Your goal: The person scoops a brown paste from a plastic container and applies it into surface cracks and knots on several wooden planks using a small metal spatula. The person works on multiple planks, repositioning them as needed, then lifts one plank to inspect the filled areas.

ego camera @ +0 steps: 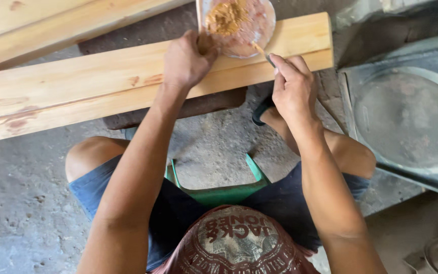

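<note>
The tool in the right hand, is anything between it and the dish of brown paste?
Nothing visible. The tool in the right hand already reaches the dish rim, which the left hand steadies on the plank.

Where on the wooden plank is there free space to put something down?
The plank is bare along its whole left stretch, from the left hand to the far left end. The right end is crowded: the round dish of brown paste, the left hand on its rim, and the right hand with a thin tool.

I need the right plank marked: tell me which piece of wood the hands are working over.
The near plank, which lies across the dark support with the putty dish on its right end. The left hand and right hand are over it; the other plank lies beyond, untouched.
</note>
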